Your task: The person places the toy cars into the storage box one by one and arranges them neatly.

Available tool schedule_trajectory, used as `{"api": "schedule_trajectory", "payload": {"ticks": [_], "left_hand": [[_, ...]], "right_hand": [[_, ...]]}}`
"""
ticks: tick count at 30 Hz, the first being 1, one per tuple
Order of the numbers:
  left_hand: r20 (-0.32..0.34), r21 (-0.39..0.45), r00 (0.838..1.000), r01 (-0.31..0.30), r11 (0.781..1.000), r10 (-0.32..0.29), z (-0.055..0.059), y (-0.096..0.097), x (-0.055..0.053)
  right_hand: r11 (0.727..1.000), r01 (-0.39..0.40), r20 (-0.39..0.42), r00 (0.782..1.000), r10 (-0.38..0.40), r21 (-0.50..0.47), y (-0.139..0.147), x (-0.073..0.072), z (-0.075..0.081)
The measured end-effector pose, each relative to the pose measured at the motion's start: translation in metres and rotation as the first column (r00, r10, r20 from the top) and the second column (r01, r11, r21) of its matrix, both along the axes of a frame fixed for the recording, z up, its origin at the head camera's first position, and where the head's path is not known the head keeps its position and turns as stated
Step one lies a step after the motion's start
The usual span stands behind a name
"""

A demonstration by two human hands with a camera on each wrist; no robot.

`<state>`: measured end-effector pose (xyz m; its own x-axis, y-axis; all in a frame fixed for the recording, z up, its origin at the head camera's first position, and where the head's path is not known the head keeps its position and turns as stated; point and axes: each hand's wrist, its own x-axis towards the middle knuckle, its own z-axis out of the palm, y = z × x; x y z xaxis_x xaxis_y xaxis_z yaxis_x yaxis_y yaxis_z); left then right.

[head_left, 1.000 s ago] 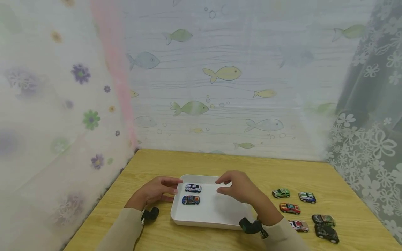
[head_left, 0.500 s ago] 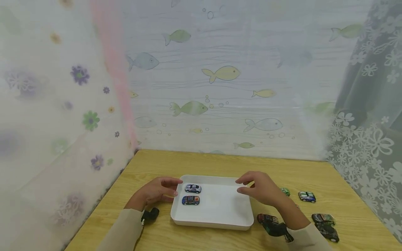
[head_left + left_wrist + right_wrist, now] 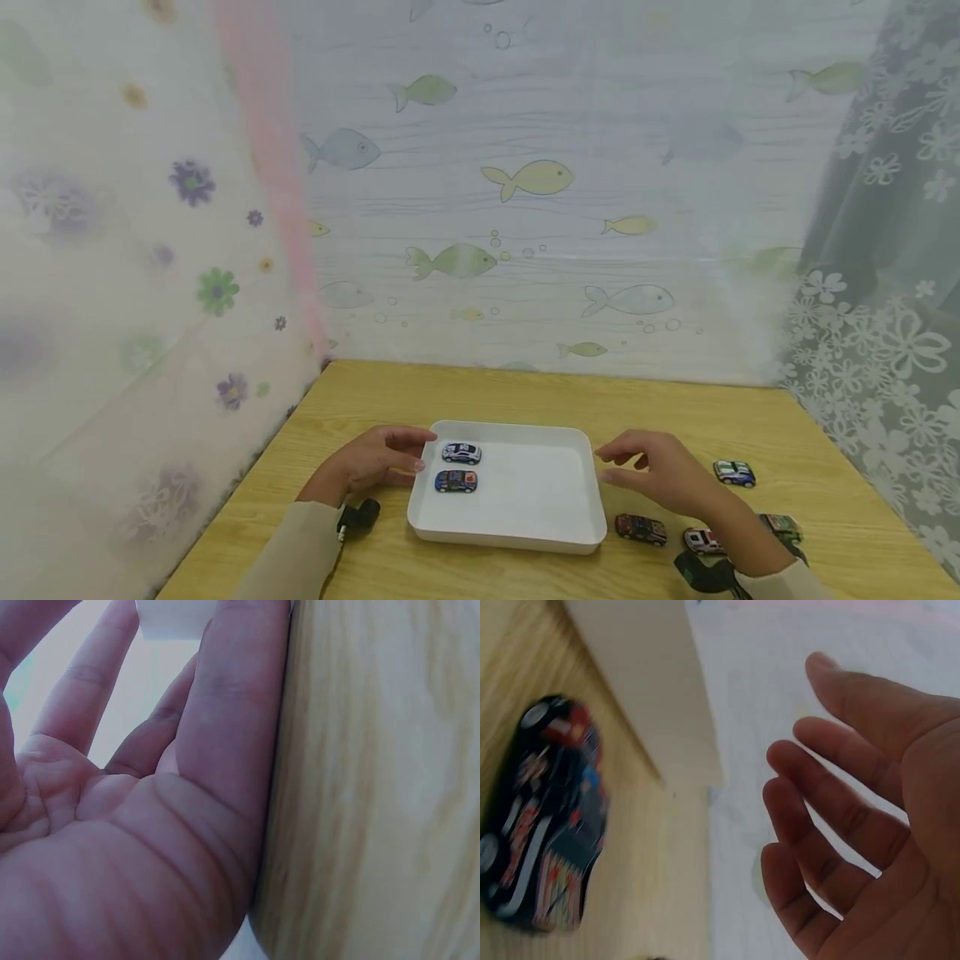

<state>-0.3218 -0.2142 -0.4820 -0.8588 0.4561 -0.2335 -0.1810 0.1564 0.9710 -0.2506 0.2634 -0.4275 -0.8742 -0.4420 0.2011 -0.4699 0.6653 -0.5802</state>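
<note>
A shallow white tray [image 3: 532, 496] lies on the table. Inside it on the left sit two toy cars, a white and dark blue one [image 3: 461, 452] behind a blue and orange one [image 3: 456, 481]. My left hand [image 3: 367, 460] rests by the tray's left edge with loosely bent fingers; in the left wrist view its side lies along the wood. Just beyond the right edge hovers my right hand [image 3: 660, 473], holding nothing, thumb and fingers apart. Nearest below it is a dark red and black toy car [image 3: 641, 529], which the right wrist view shows close up beside the tray wall [image 3: 649, 682].
More toy cars lie to the right: a white and blue one [image 3: 734, 472], a white and red one [image 3: 701, 541] and a green one [image 3: 782, 527]. My right arm partly covers some. Patterned curtains [image 3: 525, 292] close off the table's back and sides.
My right hand has moved right, from over the tray to beyond its right edge, uncovering the dark red car. The left hand, the tray and the two cars in it stay put.
</note>
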Motion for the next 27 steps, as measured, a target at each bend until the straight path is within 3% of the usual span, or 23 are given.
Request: {"api": "schedule_trajectory", "payload": {"ticks": [6, 16, 27], "left_hand": [[-0.002, -0.010, 1.000, -0.004, 1.000, 0.004, -0.003, -0.002, -0.001], [-0.005, -0.004, 1.000, 0.011, 1.000, -0.011, -0.002, 0.000, -0.001], [-0.004, 0.005, 1.000, 0.002, 1.000, -0.002, -0.002, -0.001, -0.001]], "right_hand": [[1.000, -0.007, 0.037, 0.999, 0.006, 0.029, 0.014, 0.009, -0.006], [0.996, -0.089, 0.108, 0.990, 0.087, 0.007, 0.037, 0.018, -0.017], [0.980, -0.192, 0.062, 0.980, 0.188, 0.052, 0.045, 0.020, -0.031]]}}
